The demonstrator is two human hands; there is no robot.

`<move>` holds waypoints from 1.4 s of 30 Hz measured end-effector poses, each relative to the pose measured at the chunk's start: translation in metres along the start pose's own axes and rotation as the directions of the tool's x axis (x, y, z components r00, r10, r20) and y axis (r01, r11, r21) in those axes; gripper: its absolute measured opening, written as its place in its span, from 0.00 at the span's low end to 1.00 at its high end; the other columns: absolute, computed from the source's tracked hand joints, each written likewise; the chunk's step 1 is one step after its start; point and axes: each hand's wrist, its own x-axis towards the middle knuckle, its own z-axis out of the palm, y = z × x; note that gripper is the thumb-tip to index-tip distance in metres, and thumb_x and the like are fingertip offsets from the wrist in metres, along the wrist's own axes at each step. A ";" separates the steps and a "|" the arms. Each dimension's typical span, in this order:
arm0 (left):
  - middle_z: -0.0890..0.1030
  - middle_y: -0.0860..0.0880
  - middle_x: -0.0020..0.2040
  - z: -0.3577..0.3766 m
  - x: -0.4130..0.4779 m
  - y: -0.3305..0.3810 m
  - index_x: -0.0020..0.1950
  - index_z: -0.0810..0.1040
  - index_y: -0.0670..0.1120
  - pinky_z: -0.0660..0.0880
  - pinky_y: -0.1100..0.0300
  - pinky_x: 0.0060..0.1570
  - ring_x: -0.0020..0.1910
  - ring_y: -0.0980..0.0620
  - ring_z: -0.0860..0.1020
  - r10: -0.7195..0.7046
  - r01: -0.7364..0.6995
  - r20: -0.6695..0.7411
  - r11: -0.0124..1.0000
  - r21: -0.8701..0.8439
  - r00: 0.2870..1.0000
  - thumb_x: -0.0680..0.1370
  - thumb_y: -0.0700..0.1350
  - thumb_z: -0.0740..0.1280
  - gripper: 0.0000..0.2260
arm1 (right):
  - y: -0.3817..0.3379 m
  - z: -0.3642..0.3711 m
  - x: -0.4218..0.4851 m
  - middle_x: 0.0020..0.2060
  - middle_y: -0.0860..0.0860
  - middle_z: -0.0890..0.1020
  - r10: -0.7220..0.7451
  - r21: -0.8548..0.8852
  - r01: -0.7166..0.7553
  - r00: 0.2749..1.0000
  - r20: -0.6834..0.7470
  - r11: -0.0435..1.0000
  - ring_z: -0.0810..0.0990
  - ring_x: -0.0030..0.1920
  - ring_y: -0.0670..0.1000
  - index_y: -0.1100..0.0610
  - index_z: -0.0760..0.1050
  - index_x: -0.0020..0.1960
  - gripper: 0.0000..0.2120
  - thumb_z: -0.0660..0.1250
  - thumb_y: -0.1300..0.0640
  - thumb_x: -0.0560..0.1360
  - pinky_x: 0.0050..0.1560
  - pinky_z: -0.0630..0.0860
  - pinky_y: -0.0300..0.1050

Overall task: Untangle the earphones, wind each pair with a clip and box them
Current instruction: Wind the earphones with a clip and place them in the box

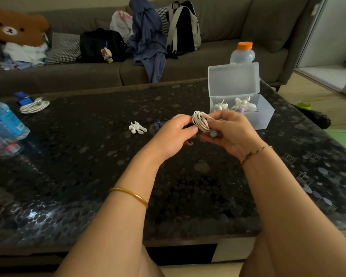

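Note:
A coil of white earphone cable is held above the dark table between both hands. My right hand grips the coil with fingers curled round it; a pale blue clip shows under its thumb. My left hand pinches the coil's left side. A white clip lies on the table to the left, with a dark blue cord beside it. The clear plastic box stands open at the right, holding wound white earphones.
An orange-capped bottle stands behind the box. Water bottles lie at the left edge, and a white charging cable with a blue item sits at the far left. A grey sofa piled with bags and clothes runs behind the table.

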 end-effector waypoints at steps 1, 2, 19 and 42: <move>0.76 0.48 0.60 0.001 0.000 -0.001 0.61 0.76 0.51 0.77 0.61 0.52 0.55 0.54 0.76 0.006 -0.006 -0.011 1.000 0.005 1.000 0.82 0.42 0.60 0.11 | 0.000 0.001 0.000 0.37 0.55 0.79 -0.006 -0.020 0.006 1.000 -0.007 1.000 0.80 0.27 0.43 0.62 0.74 0.44 0.03 0.66 0.63 0.76 0.39 0.83 0.45; 0.77 0.49 0.60 0.001 -0.001 -0.001 0.62 0.76 0.51 0.76 0.61 0.53 0.56 0.54 0.76 0.011 -0.010 -0.021 1.000 0.021 1.000 0.81 0.42 0.60 0.11 | 0.001 0.002 0.000 0.36 0.54 0.79 -0.020 -0.049 0.019 1.000 -0.022 0.999 0.80 0.27 0.43 0.62 0.75 0.44 0.02 0.66 0.63 0.76 0.39 0.83 0.45; 0.81 0.53 0.49 -0.002 -0.002 0.001 0.57 0.78 0.50 0.77 0.65 0.43 0.47 0.55 0.80 -0.011 -0.003 -0.128 0.995 -0.104 0.992 0.79 0.41 0.65 0.08 | 0.008 0.023 -0.005 0.38 0.51 0.82 -0.386 -0.289 0.333 0.910 -0.153 0.898 0.82 0.40 0.47 0.53 0.76 0.40 0.08 0.68 0.65 0.74 0.38 0.81 0.38; 0.81 0.43 0.53 -0.009 -0.004 0.005 0.59 0.74 0.42 0.80 0.57 0.43 0.50 0.49 0.82 -0.256 0.161 -0.151 0.873 -0.460 0.955 0.80 0.39 0.63 0.08 | 0.006 0.024 -0.006 0.37 0.52 0.81 -0.187 -0.112 0.182 0.982 -0.040 0.977 0.82 0.33 0.44 0.58 0.78 0.44 0.02 0.68 0.64 0.74 0.32 0.76 0.33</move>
